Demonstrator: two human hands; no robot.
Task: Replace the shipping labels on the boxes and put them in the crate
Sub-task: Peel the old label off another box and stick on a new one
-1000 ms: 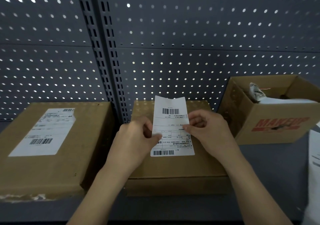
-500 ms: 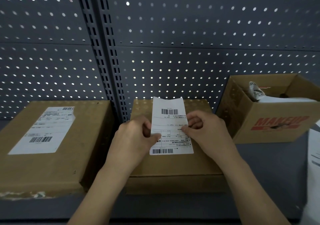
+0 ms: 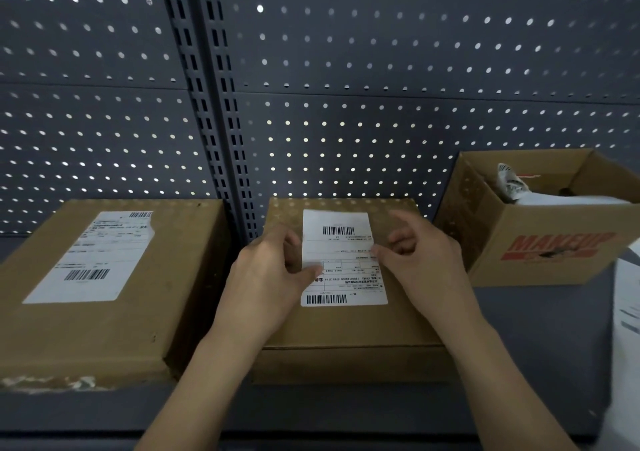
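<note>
Shipping label [image 3: 341, 256] flat on middle box [image 3: 346, 329], left hand [image 3: 266, 277] grip pinching its left edge, right hand [image 3: 424, 260] grip loose, thumb touching right edge, labelled box [image 3: 104, 326] left, open MAKEUP box [image 3: 554, 253] right, contents unclear, white sheet [image 3: 628, 298] cut off right

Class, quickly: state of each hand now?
Left hand: pinches white paper shipping label, left edge.
Right hand: thumb touches the label's edge; grip cannot be told.

We look down on a dark grey shelf [image 3: 519, 346] that carries three cardboard boxes in a row, set apart from each other: a closed left box [image 3: 114, 332], a closed middle box [image 3: 346, 329], and an open box [image 3: 540, 242] printed MAKEUP. Blurred white paper [image 3: 627, 305] lies at the far right.
</note>
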